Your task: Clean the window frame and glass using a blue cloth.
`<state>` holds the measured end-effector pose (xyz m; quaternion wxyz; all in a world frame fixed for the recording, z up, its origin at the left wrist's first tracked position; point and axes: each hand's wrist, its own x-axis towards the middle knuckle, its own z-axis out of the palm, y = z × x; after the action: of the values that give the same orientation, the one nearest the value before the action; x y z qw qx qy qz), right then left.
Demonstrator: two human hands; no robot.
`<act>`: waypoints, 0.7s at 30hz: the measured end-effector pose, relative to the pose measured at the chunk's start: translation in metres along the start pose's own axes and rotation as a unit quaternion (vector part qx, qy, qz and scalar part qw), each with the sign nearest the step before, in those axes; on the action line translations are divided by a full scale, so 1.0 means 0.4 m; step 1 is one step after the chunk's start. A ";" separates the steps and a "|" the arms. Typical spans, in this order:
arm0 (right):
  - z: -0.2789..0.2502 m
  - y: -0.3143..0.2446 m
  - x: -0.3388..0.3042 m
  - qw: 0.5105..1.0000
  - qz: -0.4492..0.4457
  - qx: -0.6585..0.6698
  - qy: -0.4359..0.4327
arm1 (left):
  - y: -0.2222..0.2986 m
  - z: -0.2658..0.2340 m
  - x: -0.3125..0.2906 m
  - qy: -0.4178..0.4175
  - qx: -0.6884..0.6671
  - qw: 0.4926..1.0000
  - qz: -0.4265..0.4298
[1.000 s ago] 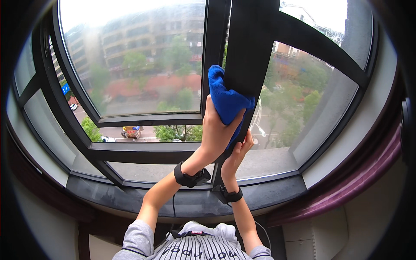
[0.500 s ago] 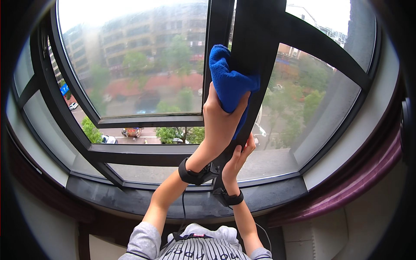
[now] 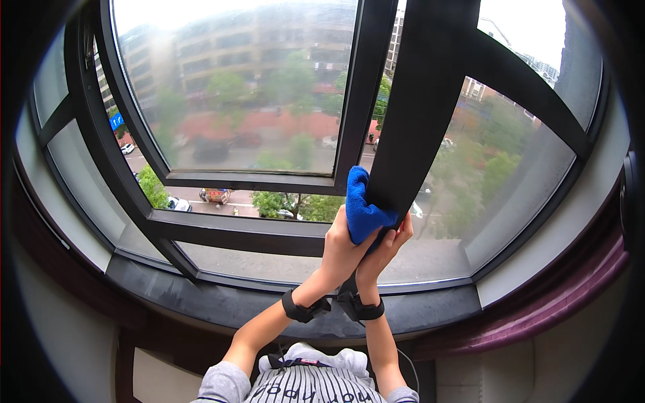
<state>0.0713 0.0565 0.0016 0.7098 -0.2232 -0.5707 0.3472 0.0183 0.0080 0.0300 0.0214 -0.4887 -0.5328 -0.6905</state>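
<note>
A blue cloth point(image 3: 363, 208) is bunched in my left hand point(image 3: 342, 250), which presses it against the dark upright bar point(image 3: 416, 121) of the window frame. The fingers of that hand are wrapped in and behind the cloth, partly hidden. Close beside it, my right hand point(image 3: 384, 256) reaches up along the lower part of the same bar, its fingers curled against the bar's right side. A little cloth shows between the two hands. Whether the right fingers also grip the cloth is hidden. Both wrists wear black straps.
To the left a tilted-out window sash point(image 3: 255, 180) holds a hazy pane. Below runs a dark horizontal frame bar point(image 3: 235, 228), then a dark stone sill point(image 3: 201, 302). A fixed pane point(image 3: 463, 181) is at the right, and a purple curtain point(image 3: 537, 316) hangs at the lower right.
My left hand has slid down the upright bar with the blue cloth, coming close to my right hand. The view has shifted slightly, so the window sits further right.
</note>
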 end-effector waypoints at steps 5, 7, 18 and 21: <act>0.001 0.008 0.000 1.000 0.004 0.011 0.015 | 0.023 -0.020 0.015 -0.029 0.070 0.997 0.001; 0.003 0.005 0.000 1.000 0.001 0.002 0.016 | 0.014 -0.034 0.023 -0.083 0.126 0.988 0.013; 0.017 0.012 -0.004 0.998 -0.029 -0.051 0.038 | 0.006 0.000 0.004 0.013 0.038 0.998 -0.037; 0.019 0.010 -0.002 0.999 -0.004 -0.021 0.041 | 0.016 0.011 0.019 0.038 0.031 0.999 0.002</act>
<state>0.0629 0.0580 0.0003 0.7293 -0.2496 -0.5491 0.3230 0.0210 0.0123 0.0396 0.0583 -0.4619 -0.5520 -0.6918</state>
